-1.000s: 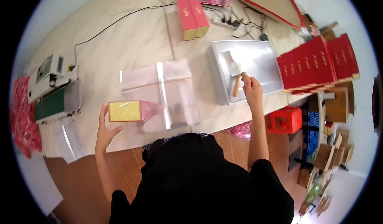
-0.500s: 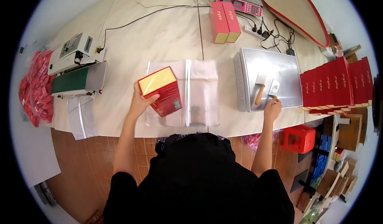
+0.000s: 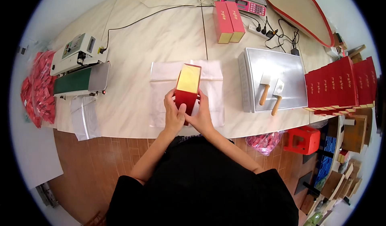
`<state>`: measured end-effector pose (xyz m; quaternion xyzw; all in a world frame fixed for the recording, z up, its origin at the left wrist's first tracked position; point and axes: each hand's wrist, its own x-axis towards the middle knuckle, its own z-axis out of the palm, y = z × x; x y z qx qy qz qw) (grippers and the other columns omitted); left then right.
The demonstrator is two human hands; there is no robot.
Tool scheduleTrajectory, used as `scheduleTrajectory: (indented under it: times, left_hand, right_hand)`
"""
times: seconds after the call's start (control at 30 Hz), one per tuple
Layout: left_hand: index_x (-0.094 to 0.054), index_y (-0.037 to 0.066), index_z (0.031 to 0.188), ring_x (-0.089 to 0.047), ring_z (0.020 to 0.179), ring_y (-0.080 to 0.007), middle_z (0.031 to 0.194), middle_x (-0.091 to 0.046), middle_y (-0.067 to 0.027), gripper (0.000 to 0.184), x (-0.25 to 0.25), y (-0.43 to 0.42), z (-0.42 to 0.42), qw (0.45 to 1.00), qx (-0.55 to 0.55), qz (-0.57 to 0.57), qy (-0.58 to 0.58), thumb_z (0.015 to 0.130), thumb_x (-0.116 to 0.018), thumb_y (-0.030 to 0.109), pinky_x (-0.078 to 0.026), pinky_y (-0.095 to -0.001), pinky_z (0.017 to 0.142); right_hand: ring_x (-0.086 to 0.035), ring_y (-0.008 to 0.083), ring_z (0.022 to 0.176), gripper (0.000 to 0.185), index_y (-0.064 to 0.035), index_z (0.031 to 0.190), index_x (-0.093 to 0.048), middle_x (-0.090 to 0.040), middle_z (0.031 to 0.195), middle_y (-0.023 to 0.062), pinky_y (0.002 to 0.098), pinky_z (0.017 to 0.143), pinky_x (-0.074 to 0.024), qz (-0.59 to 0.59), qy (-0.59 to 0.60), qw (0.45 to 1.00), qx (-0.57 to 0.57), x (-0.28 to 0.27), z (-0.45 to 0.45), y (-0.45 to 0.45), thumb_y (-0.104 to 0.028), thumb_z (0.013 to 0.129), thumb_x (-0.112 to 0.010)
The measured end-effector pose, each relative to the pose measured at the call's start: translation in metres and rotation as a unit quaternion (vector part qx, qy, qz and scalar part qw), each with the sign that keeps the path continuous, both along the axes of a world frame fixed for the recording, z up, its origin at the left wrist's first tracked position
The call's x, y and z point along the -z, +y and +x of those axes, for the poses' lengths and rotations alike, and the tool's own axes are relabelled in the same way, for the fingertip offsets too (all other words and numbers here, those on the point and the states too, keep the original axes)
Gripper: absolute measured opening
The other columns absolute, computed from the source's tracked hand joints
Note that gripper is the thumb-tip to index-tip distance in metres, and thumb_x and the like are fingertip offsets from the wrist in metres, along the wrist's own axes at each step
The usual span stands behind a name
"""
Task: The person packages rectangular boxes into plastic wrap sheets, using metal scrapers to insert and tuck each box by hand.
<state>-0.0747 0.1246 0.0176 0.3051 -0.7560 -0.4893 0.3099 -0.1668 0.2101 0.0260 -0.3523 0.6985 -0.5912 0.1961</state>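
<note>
Both hands hold one red box (image 3: 187, 98) with a yellow end, over the middle of a pale sheet (image 3: 161, 75) on the marbled table. My left hand (image 3: 174, 115) is closed on its left side, thumb across the near part. On its right side my right hand (image 3: 201, 115) grips it, fingers wrapped round the edge. Two scrapers with wooden handles, one (image 3: 264, 90) left of the other (image 3: 277, 95), lie on a silver metal box (image 3: 287, 67) to the right.
A sealing machine (image 3: 78, 71) and clear bags (image 3: 85, 119) are at the left. Two red boxes (image 3: 228, 21) stand before a pink scale (image 3: 251, 5). Stacked red boxes (image 3: 329, 85) stand far right, a power strip (image 3: 259, 31) with cables behind the metal box.
My right hand has let go of a scraper, left on the metal box, and moved left onto the red box. My left hand has brought that box rightward and turned it.
</note>
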Motion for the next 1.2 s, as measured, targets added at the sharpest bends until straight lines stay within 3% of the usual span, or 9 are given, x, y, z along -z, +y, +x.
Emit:
scheduleTrajectory:
  times: [0.27,0.43,0.5,0.53,0.6,0.63,0.93,1.07,1.2]
  left_hand:
    - [-0.035,-0.002,0.138,-0.041,0.127,-0.0284,0.14,-0.039,-0.0175,0.073,0.0,0.014,0.015,0.997,0.024,-0.005,0.069,0.099,-0.035,0.06,-0.036,-0.0412,0.104]
    - [-0.038,0.002,0.139,-0.047,0.125,-0.0217,0.134,-0.05,-0.0128,0.056,-0.027,-0.058,0.032,0.938,-0.222,0.189,0.186,0.104,-0.037,0.044,-0.037,-0.0397,0.104]
    - [-0.047,0.0,0.137,-0.051,0.12,-0.0176,0.131,-0.056,-0.0107,0.056,-0.056,-0.081,0.045,0.933,-0.112,0.315,0.134,0.104,-0.036,0.044,-0.038,-0.0349,0.104]
    - [-0.047,0.0,0.137,-0.051,0.12,-0.0176,0.131,-0.056,-0.0107,0.056,-0.061,-0.089,0.052,0.931,-0.126,0.313,0.14,0.104,-0.036,0.044,-0.038,-0.0349,0.104]
    - [-0.058,0.0,0.128,-0.056,0.114,-0.0144,0.124,-0.063,-0.0098,0.05,-0.071,-0.098,0.063,0.951,-0.015,0.306,0.045,0.104,-0.038,0.039,-0.039,-0.0308,0.102]
    - [-0.063,-0.001,0.123,-0.056,0.115,-0.0147,0.125,-0.063,-0.0092,0.047,-0.084,-0.096,0.067,0.951,-0.029,0.305,0.037,0.104,-0.04,0.035,-0.039,-0.0294,0.102]
    - [-0.049,-0.001,0.14,-0.047,0.129,-0.0161,0.141,-0.052,-0.0096,0.042,-0.049,-0.093,0.09,0.978,-0.011,0.207,0.007,0.1,-0.043,0.011,-0.032,-0.0278,0.11]
    - [-0.048,0.0,0.14,-0.046,0.13,-0.0162,0.142,-0.052,-0.0087,0.043,-0.038,-0.096,0.093,0.972,-0.011,0.234,0.005,0.099,-0.047,0.007,-0.031,-0.0275,0.11]
    - [-0.049,0.0,0.14,-0.046,0.13,-0.0163,0.141,-0.052,-0.0094,0.042,-0.026,-0.103,0.093,0.973,-0.031,0.23,-0.002,0.099,-0.049,0.009,-0.032,-0.0287,0.11]
  right_hand:
    - [-0.05,0.0321,0.116,0.08,0.0021,0.136,-0.034,-0.046,0.126,0.0203,0.0405,0.098,-0.0431,0.04,-0.027,0.995,0.084,0.003,0.005,-0.016,-0.012,0.071,-0.08]
    - [-0.049,0.0248,0.112,0.085,0.0014,0.138,-0.029,-0.046,0.122,0.0153,0.0381,0.099,-0.0405,-0.036,0.004,0.999,-0.019,0.016,0.013,-0.004,-0.013,0.072,-0.081]
    - [-0.047,0.0264,0.118,0.082,-0.0004,0.137,-0.029,-0.045,0.127,0.0168,0.0393,0.104,-0.0362,-0.089,0.064,0.99,-0.093,0.013,0.012,-0.008,-0.008,0.072,-0.079]
    - [-0.047,0.0264,0.118,0.082,-0.0004,0.137,-0.029,-0.045,0.127,0.0168,0.0393,0.104,-0.0362,-0.09,0.064,0.988,-0.107,0.014,0.012,-0.011,-0.008,0.072,-0.079]
    - [-0.044,0.0345,0.131,0.085,-0.0019,0.139,-0.03,-0.042,0.14,0.0217,0.048,0.116,-0.0257,-0.129,0.069,0.969,-0.198,0.016,0.011,-0.018,-0.009,0.071,-0.079]
    - [-0.043,0.0365,0.132,0.084,-0.0016,0.139,-0.029,-0.042,0.14,0.0218,0.0505,0.119,-0.02,-0.122,0.076,0.968,-0.207,0.017,0.013,-0.021,-0.008,0.072,-0.079]
    - [-0.045,0.0381,0.126,0.085,0.0009,0.14,-0.028,-0.043,0.137,0.0228,0.0422,0.108,-0.0353,-0.03,0.067,0.968,-0.239,0.039,0.017,-0.033,-0.006,0.072,-0.079]
    - [-0.045,0.0396,0.124,0.085,0.0016,0.14,-0.03,-0.043,0.136,0.024,0.0424,0.106,-0.0368,0.022,0.043,0.972,-0.229,0.04,0.011,-0.037,-0.009,0.071,-0.079]
    - [-0.046,0.0403,0.123,0.082,0.0016,0.138,-0.036,-0.046,0.134,0.0238,0.0443,0.105,-0.0376,0.041,0.152,0.965,-0.208,0.023,-0.003,-0.028,-0.015,0.071,-0.081]
